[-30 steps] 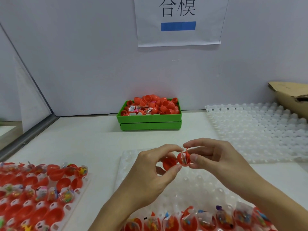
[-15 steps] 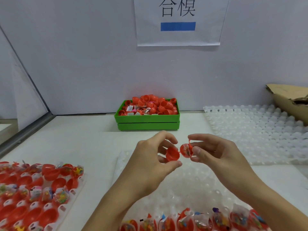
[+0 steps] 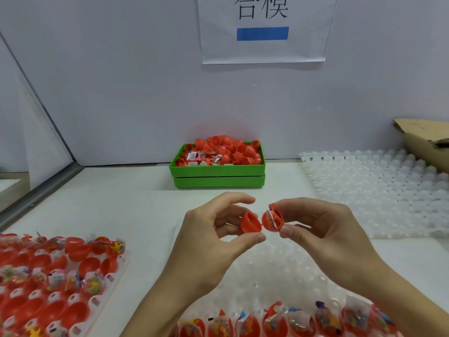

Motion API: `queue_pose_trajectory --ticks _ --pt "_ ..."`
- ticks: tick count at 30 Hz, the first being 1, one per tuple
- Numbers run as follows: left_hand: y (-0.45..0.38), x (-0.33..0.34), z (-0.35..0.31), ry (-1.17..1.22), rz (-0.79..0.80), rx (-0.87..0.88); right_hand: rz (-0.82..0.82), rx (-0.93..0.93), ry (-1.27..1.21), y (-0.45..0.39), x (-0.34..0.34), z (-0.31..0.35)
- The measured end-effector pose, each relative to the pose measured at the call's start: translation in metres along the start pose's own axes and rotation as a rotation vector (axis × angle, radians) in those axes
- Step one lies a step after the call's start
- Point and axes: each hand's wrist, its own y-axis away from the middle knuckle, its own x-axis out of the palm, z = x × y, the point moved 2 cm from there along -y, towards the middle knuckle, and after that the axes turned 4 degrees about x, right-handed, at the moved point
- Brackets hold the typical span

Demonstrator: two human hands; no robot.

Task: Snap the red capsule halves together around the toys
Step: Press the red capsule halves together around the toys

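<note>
In the head view, the left hand (image 3: 209, 229) is pinching an empty red capsule half (image 3: 250, 222), its thumb underneath and its fingers (image 3: 239, 198) curling narrowly over the top, so the hollow side is facing the other hand. The right hand (image 3: 323, 227) is pinching the filled half (image 3: 273, 220) the same way, thumb below and forefinger above. A bagged toy (image 3: 270, 218) is sitting inside it, with a red sliver of it poking up past the rim. The two halves are hovering above the table (image 3: 121, 207), rims nearly touching but not yet joined. They are probably being held mouth to mouth like this so the rims line up before the press.

Directly under the hands a clear blister tray (image 3: 279, 271) is lying, its near row (image 3: 303, 319) holding more red halves with bagged toys, likely waiting their turn. At the left a second tray (image 3: 48, 283) is carrying red halves, some filled and some bare. Against the wall a green bin (image 3: 218, 176) is heaped with loose red halves, seemingly the supply. An unfilled clear tray (image 3: 379, 193) is lying at the right, beside a cardboard box (image 3: 425, 139). A paper sign (image 3: 263, 30) is hanging on the wall.

The protruding piece looks liable to get pinched at the seam unless it is tucked in first.
</note>
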Motion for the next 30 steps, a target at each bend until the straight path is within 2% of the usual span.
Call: queue_pose_trajectory --ticks 7,14,19,24,26,30 --pt "0.002 0.000 -0.002 -0.020 -0.006 0.029 -0.009 -0.095 0.031 0.001 0.000 0.003" --pt "0.005 0.004 -0.007 -0.056 0.001 0.078 0.076 -0.298 0.420 0.004 0.001 0.010" --pt "0.005 0.006 -0.005 -0.061 -0.002 0.092 0.067 -0.393 0.546 0.006 0.001 0.016" --pt "0.006 0.007 -0.002 -0.071 0.001 0.082 0.082 -0.402 0.630 0.007 0.003 0.016" --pt "0.006 0.008 -0.001 -0.087 0.010 0.077 0.033 -0.385 0.603 0.007 0.004 0.013" --pt "0.006 0.008 -0.001 -0.071 0.005 0.067 -0.045 -0.235 0.325 0.006 0.003 0.010"
